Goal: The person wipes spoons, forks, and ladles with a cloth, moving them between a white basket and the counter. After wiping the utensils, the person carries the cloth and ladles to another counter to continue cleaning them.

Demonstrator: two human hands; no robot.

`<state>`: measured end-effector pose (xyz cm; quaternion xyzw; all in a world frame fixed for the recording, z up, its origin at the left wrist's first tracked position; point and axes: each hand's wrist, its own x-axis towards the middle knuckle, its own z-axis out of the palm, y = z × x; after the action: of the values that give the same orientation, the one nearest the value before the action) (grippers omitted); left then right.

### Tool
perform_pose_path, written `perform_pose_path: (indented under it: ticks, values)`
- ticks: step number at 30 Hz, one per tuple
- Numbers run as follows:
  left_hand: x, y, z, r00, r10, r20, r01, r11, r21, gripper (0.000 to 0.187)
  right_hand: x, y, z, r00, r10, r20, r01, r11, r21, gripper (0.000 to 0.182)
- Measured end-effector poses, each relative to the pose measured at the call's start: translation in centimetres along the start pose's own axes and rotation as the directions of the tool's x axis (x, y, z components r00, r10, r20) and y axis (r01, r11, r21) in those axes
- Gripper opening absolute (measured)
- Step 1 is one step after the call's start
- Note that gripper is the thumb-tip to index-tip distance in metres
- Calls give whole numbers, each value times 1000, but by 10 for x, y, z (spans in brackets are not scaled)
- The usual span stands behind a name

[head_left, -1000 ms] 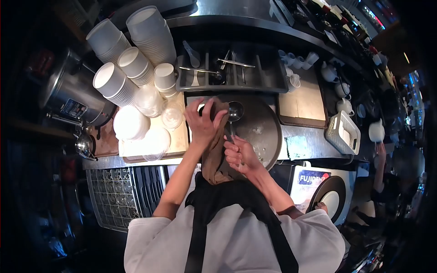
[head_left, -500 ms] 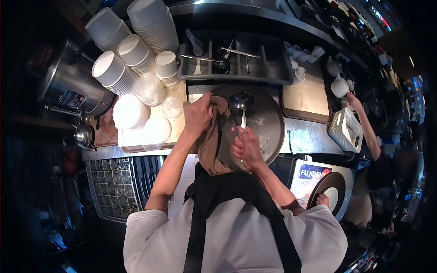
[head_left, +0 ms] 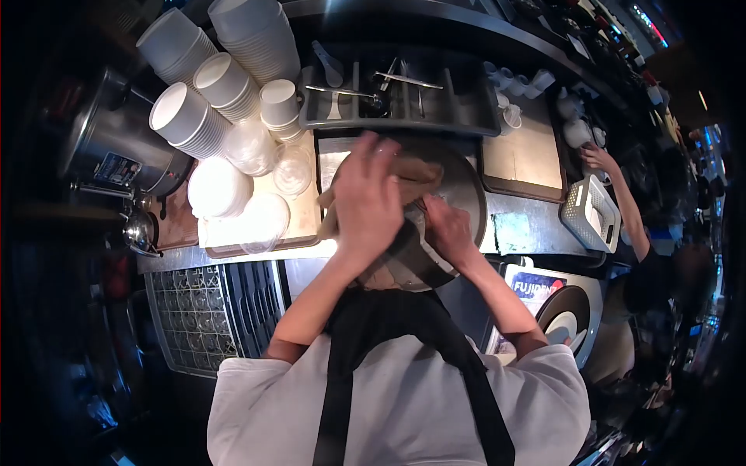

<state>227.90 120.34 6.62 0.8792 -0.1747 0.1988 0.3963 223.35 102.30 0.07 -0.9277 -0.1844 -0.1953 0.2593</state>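
While I watch from above, left hand (head_left: 369,198) lies spread flat on brown cloth (head_left: 404,172) — pressing it onto round metal lid (head_left: 466,203) on surface. Right hand (head_left: 449,229) grips lid's near edge. Wiping step, I judge — next calls for steady hold.

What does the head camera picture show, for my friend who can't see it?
A person's left hand presses a brown cloth over a big round metal lid on a kitchen counter, while the right hand grips beside it. Stacks of white paper cups stand to the left, and a utensil tray sits behind. Another person's hand reaches in at the right.
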Motion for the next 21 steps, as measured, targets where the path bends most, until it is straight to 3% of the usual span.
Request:
perform_pose_path:
  ticks: [3, 4, 5, 6, 7, 8, 9, 10, 11, 12, 13, 14, 15, 17, 18, 19, 20, 21]
  values:
    - [-6, -1, 14, 998, 43, -41, -40, 997, 63, 42, -1, 15, -13, 991, -52, 121, 71, 985, -159, 36]
    - [-10, -14, 23, 976, -216, -43, 197, 943, -268, 37, -3, 15, -15, 991, -51, 121, 70, 984, -162, 36]
    - [-13, -20, 26, 892, -450, 43, 395, 730, -558, 32, -7, 13, -16, 992, -29, 123, 46, 989, -142, 33]
    - [-17, -24, 28, 891, -452, 44, 397, 729, -557, 32, -10, 11, -16, 992, -9, 125, 24, 992, -121, 31]
    - [-20, -28, 30, 755, -597, 270, 528, 310, -791, 28, -13, 11, -7, 992, -13, 126, 29, 992, -120, 31]
    - [-25, -32, 31, 604, -598, 526, 532, -188, -825, 24, -18, 9, 9, 997, 44, -63, -40, 997, 63, 28]
    - [-40, -32, 40, 512, -577, 636, 698, -152, -700, 21, -12, 6, 20, 963, 127, -236, -65, 965, 252, 25]
    - [-57, -26, 50, 486, -490, 724, 819, -34, -573, 31, -1, 6, 27, 966, 109, -234, -47, 966, 254, 25]
    - [-85, -22, 61, 643, -443, 625, 749, 193, -634, 35, 16, 5, 33, 910, 406, -89, -271, 742, 613, 23]
    - [-104, -22, 68, 602, -418, 680, 784, 146, -604, 25, 36, 5, 40, 785, 599, 160, -435, 348, 830, 23]
    - [-98, -10, 51, 722, -360, 591, 692, 358, -627, 25, 61, 6, 43, 730, 623, 281, -445, 121, 887, 22]
    - [-88, 5, 30, 818, -271, 507, 565, 548, -617, 26, 88, 11, 48, 671, 620, 407, -435, -115, 893, 21]
    - [-84, 7, 19, 819, -271, 506, 563, 550, -616, 26, 112, 26, 64, 655, 619, 433, -416, -184, 891, 21]
    - [-79, 2, -2, 889, -60, 454, 270, 869, -414, 32, 154, 76, 113, 650, 542, 532, -386, -367, 846, 24]
    - [-78, -1, -10, 894, -61, 445, 265, 871, -413, 32, 169, 97, 127, 660, 459, 595, -383, -476, 792, 25]
    - [-79, -5, -19, 923, -8, 386, 139, 939, -315, 32, 178, 100, 126, 667, 449, 595, -388, -473, 791, 25]
    - [-79, -10, -30, 942, 53, 330, 15, 980, -200, 32, 189, 102, 123, 621, 462, 633, -388, -520, 761, 27]
    - [-79, -14, -43, 953, 67, 295, -19, 987, -162, 32, 197, 105, 120, 571, 471, 672, -387, -567, 727, 30]
